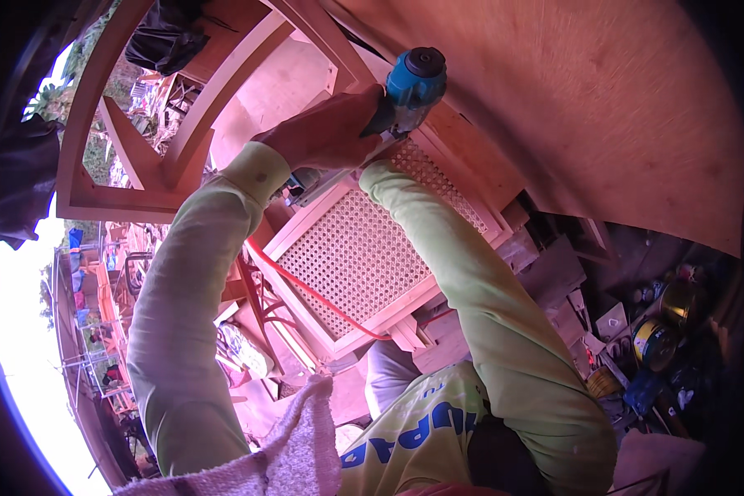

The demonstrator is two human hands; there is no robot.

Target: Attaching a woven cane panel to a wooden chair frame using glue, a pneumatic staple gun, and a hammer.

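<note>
My left hand [331,128] is closed round a teal and black nail gun [413,83], held at the upper middle over a wooden frame with woven cane panel [355,256]. My right sleeve reaches up under the tool to the panel's top edge; my right hand [376,153] is mostly hidden behind the nail gun and my left hand, so its fingers cannot be made out. A red hose [306,291] runs across the cane panel.
A wooden frame with curved pieces [83,190] stands at upper left. A large plywood board [595,99] fills the upper right. Cans [655,339] and clutter lie at lower right. Dark cloth [21,178] hangs at far left, and timber pieces lie around the work.
</note>
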